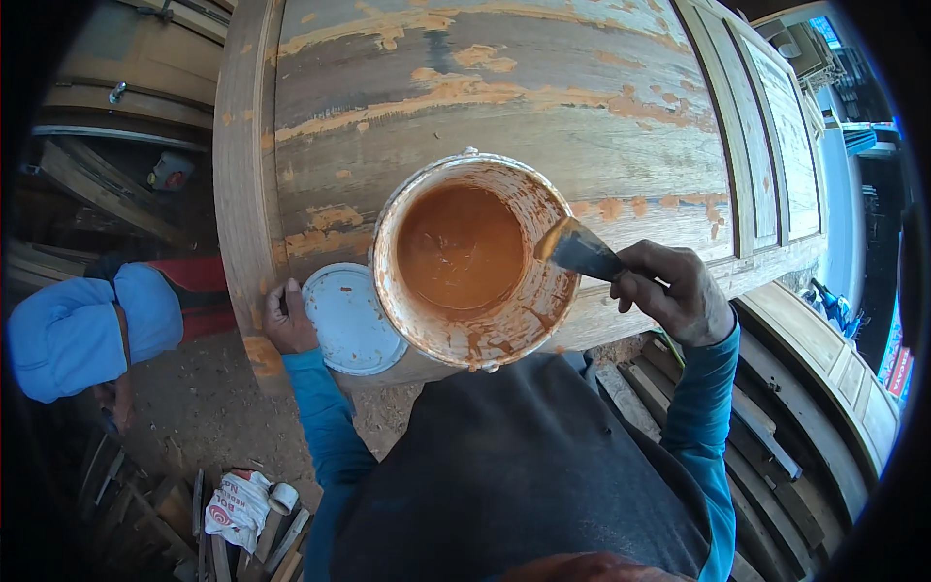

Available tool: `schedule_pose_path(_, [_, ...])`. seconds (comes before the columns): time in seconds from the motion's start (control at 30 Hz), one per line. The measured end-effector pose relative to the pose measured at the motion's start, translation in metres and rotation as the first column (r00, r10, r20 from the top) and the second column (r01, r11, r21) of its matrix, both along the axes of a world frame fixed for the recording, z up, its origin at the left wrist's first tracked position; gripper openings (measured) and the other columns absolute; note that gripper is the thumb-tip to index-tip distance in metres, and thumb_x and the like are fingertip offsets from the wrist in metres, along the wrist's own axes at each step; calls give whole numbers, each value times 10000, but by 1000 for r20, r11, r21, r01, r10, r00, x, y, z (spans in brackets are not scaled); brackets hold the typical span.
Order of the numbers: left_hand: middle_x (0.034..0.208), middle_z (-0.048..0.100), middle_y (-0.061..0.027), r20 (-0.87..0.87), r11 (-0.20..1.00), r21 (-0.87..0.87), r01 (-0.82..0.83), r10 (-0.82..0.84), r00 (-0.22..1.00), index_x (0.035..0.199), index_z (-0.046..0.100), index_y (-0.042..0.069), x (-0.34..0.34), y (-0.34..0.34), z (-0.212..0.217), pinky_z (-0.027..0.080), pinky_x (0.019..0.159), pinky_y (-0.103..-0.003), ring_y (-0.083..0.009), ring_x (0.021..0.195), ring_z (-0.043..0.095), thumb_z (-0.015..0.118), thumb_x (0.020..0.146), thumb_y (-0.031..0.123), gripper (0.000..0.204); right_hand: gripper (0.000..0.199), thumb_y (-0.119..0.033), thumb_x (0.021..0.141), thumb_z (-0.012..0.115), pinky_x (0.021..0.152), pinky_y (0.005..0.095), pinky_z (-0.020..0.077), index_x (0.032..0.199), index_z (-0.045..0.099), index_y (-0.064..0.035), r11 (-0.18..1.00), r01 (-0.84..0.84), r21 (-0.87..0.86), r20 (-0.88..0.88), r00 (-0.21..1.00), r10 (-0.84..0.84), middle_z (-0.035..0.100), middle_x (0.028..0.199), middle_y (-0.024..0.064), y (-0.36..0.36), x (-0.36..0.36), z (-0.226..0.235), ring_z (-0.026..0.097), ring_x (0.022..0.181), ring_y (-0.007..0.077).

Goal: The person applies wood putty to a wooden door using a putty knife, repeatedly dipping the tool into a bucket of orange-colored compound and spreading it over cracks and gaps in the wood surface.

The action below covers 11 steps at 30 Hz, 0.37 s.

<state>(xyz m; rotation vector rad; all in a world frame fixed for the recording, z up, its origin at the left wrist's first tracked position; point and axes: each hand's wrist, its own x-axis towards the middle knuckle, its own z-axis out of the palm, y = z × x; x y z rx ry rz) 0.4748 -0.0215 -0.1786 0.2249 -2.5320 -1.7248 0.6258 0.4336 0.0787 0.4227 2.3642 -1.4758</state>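
My right hand [676, 291] grips a putty knife [579, 249], its blade smeared with orange-brown filler. The blade reaches over the right rim of a round white bucket [543, 320]. Inside the bucket lies wet orange-brown filler [456, 247], with streaks of it up the walls. A round white lid [351, 320] with filler specks rests left of the bucket. Beside that lid, my left hand [289, 318] lies on the wooden door panel's [359, 184] near left edge, fingers slightly apart and holding nothing. Bands and patches of filler mark the panel.
Stacked timber [766, 436] lies at the lower right. On the left, a person in a blue garment [97, 320] is close to the panel. A white plastic bag [238, 509] sits on wood scraps at the lower left. More panelled doors [776, 126] stand at the right.
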Motion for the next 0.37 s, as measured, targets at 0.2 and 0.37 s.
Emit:
schedule_pose_path(0.2, [895,694,-38,15,995,-99,1,1,1000,1028,697,-31,-3,-4,-6,521,756,-289,-100,828,606,653,1048,252,287,284,-222,987,583,612,279,492,1072,679,32,959,201,-200,33,979,-199,688,831,64,29,33,-51,656,728,131])
schedule_pose_path(0.37, [901,710,-59,3,992,-123,9,-8,1000,1023,701,-20,-6,2,-4,533,770,-308,-129,834,627,658,1042,261,284,418,-338,977,619,483,226,384,1201,665,11,792,418,-446,42,893,-447,691,807,56,53,26,-94,625,628,96])
